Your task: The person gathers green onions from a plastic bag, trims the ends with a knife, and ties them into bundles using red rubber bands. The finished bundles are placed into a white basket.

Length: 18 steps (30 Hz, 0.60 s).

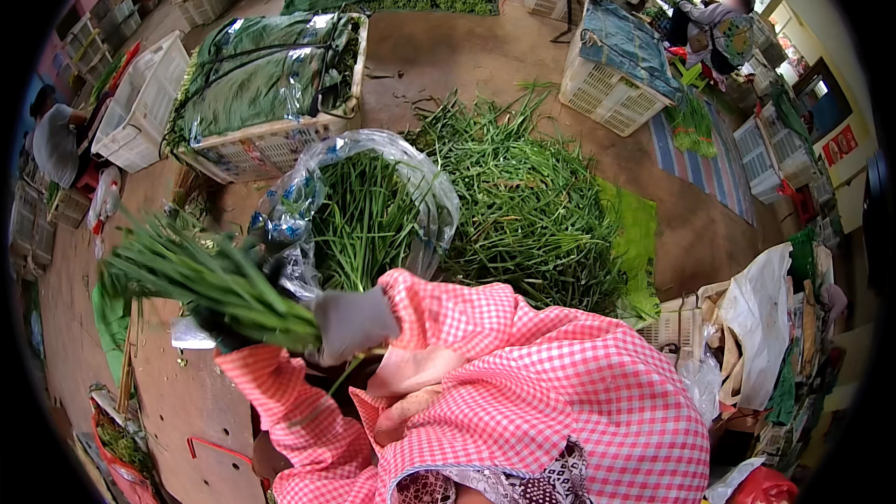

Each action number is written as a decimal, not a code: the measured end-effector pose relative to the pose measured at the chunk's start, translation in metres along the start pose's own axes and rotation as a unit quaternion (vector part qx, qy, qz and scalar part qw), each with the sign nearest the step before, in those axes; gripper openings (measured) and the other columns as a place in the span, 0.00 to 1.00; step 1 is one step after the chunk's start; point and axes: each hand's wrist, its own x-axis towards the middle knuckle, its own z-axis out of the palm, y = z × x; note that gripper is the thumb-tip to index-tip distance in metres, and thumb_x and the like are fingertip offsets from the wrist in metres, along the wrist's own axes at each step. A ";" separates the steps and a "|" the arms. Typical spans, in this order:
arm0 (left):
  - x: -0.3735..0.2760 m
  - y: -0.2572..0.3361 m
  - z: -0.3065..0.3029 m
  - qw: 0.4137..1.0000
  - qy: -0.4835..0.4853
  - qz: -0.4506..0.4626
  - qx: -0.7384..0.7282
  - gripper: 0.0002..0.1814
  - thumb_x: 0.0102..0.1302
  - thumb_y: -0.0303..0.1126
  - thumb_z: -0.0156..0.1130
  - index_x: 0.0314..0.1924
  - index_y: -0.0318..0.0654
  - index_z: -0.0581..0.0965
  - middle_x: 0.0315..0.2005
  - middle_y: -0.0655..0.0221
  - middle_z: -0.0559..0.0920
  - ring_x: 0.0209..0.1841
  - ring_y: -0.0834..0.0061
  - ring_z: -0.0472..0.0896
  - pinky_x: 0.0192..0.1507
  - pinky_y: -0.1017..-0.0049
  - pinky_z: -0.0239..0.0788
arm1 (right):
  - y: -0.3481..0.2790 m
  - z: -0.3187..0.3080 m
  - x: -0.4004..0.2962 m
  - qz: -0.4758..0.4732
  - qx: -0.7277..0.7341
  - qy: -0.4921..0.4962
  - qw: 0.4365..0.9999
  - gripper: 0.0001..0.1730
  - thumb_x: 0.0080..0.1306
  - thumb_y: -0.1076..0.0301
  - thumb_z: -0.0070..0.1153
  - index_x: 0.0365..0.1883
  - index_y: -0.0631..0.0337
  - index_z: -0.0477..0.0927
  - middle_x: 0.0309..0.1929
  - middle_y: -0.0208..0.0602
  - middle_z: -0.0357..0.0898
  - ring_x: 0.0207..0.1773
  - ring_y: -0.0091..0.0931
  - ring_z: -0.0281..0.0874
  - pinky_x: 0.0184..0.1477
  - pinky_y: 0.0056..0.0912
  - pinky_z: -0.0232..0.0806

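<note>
A bundle of long green leafy stalks (238, 287) lies across both my hands, tips towards the left. My right hand (350, 322), in a grey glove, is closed round the stem end. My left hand (217, 325), in a dark glove, is under the bundle, mostly hidden by the leaves and blurred, but its fingers seem to hold the stalks. Just beyond stands an opened clear plastic bag (437, 203) with more green stalks (364, 217) in it. Right of the bag a large loose heap of the same greens (518, 203) lies on the floor.
A crate under green sheeting (259, 84) stands beyond the bag, beside an empty white crate (143, 98). A blue-covered crate (616, 70) is at the back right. A board (189, 392) with a red strip lies at the lower left. People sit at far left (56, 140) and far right (714, 28).
</note>
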 end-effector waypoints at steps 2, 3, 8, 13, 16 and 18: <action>-0.010 0.029 -0.012 0.999 0.012 0.036 -0.034 0.45 0.64 0.53 0.56 0.70 0.34 0.51 0.53 0.61 0.73 0.53 0.62 0.74 0.67 0.54 0.53 | 0.021 0.021 0.019 -0.034 -0.053 0.006 0.998 0.17 0.51 0.69 0.63 0.42 0.53 0.78 0.25 0.31 0.79 0.24 0.31 0.75 0.27 0.31 0.67; -0.010 0.040 -0.024 0.998 -0.031 0.036 -0.048 0.45 0.63 0.49 0.58 0.71 0.33 0.49 0.48 0.65 0.75 0.50 0.66 0.75 0.66 0.54 0.54 | 0.027 0.025 0.023 -0.049 -0.082 0.008 0.995 0.18 0.51 0.69 0.63 0.42 0.54 0.78 0.25 0.30 0.79 0.25 0.30 0.74 0.27 0.31 0.66; -0.041 0.094 -0.035 0.971 0.206 0.097 0.074 0.33 0.67 0.39 0.56 0.68 0.35 0.58 0.35 0.72 0.78 0.40 0.74 0.78 0.58 0.62 0.65 | -0.031 0.008 0.045 0.046 0.022 -0.117 0.992 0.23 0.55 0.60 0.62 0.49 0.51 0.73 0.33 0.30 0.78 0.37 0.26 0.74 0.39 0.37 0.64; -0.061 0.158 -0.054 0.934 0.229 0.183 0.206 0.30 0.64 0.35 0.59 0.63 0.32 0.64 0.31 0.73 0.75 0.33 0.78 0.72 0.60 0.58 0.61 | -0.066 0.021 0.137 0.263 0.414 -0.093 0.866 0.17 0.67 0.53 0.45 0.30 0.57 0.74 0.27 0.34 0.68 0.38 0.32 0.67 0.45 0.53 0.60; -0.058 0.180 -0.051 0.885 0.282 0.278 0.247 0.25 0.57 0.24 0.63 0.56 0.30 0.71 0.39 0.66 0.80 0.41 0.67 0.78 0.54 0.60 0.69 | -0.074 0.050 0.190 -0.124 0.009 -0.136 0.983 0.14 0.66 0.56 0.46 0.33 0.57 0.76 0.32 0.36 0.74 0.42 0.35 0.70 0.45 0.52 0.62; -0.046 0.182 -0.050 0.819 0.291 0.349 0.351 0.22 0.56 0.18 0.63 0.53 0.30 0.74 0.43 0.60 0.81 0.44 0.63 0.81 0.50 0.64 0.73 | -0.091 0.062 0.215 -0.314 -0.186 -0.092 0.926 0.12 0.66 0.62 0.48 0.40 0.58 0.76 0.37 0.36 0.78 0.43 0.31 0.73 0.45 0.45 0.66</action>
